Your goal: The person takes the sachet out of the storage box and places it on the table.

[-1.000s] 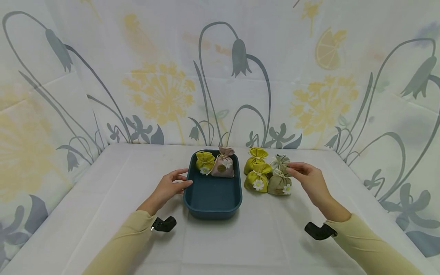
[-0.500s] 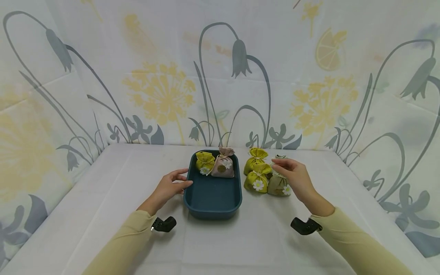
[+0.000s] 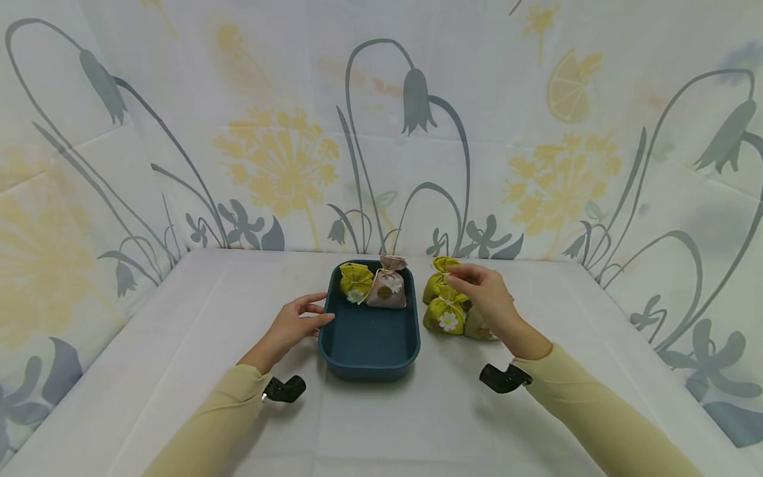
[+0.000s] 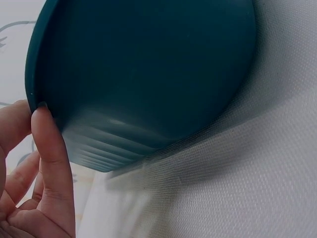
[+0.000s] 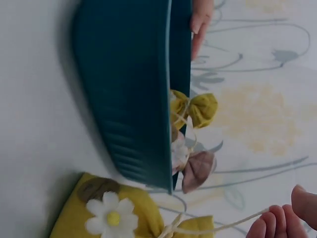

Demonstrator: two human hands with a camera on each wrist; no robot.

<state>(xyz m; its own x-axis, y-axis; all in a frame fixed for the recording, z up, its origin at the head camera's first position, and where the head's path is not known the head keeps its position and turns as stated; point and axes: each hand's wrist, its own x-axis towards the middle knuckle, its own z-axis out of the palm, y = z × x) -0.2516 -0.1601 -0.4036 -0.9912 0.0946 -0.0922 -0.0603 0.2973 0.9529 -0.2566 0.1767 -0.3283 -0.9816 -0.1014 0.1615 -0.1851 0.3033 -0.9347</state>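
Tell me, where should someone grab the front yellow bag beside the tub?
Probably pinch the front bag by its gathered neck from above, where the plump shape narrows at the string. Another yellow bag stands behind it and a grayish-green bag sits close on the right, so fingers coming from those sides would likely have little room.
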